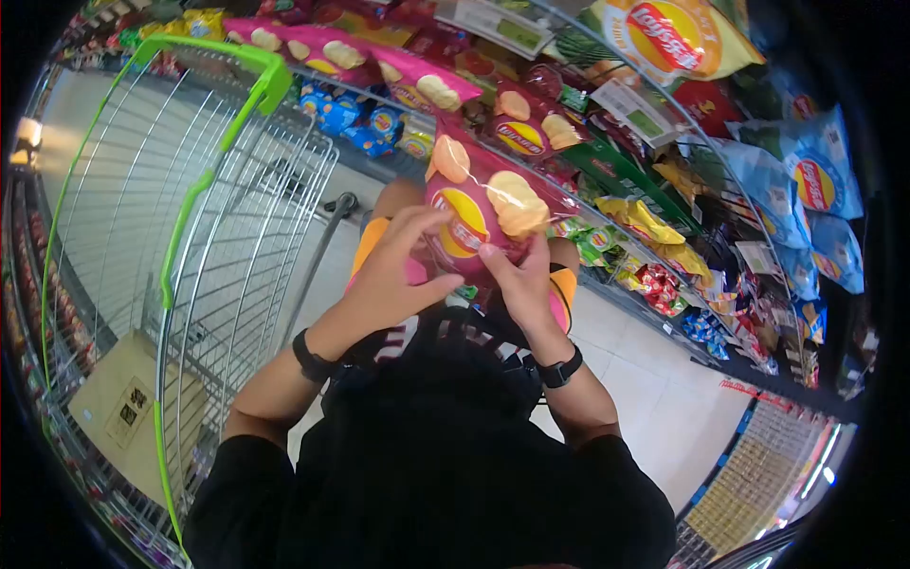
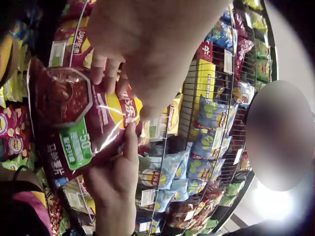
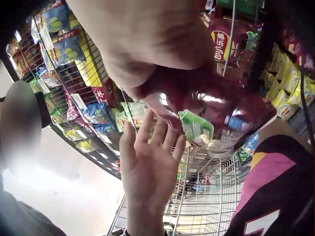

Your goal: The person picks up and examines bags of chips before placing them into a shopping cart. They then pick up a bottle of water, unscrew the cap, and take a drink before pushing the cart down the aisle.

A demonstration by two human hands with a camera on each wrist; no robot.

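Note:
A maroon-pink Lay's chip bag (image 1: 474, 213) is held up in front of me by both hands. My left hand (image 1: 417, 251) grips its left side, fingers laid over the front and thumb under the lower edge. At the bag's lower right, my right hand (image 1: 507, 270) pinches it with the thumb on the front. The left wrist view shows the bag's back (image 2: 74, 123) with a green label, and the right hand (image 2: 118, 177) below it. From the right wrist, the left hand (image 3: 147, 162) shows its fingers against the glossy bag (image 3: 216, 113).
A wire shopping cart with green handles (image 1: 237, 190) stands at my left, a cardboard box (image 1: 123, 408) low in it. Shelves packed with chip bags (image 1: 664, 142) run along the right and ahead. Pale tiled floor (image 1: 664, 398) lies below.

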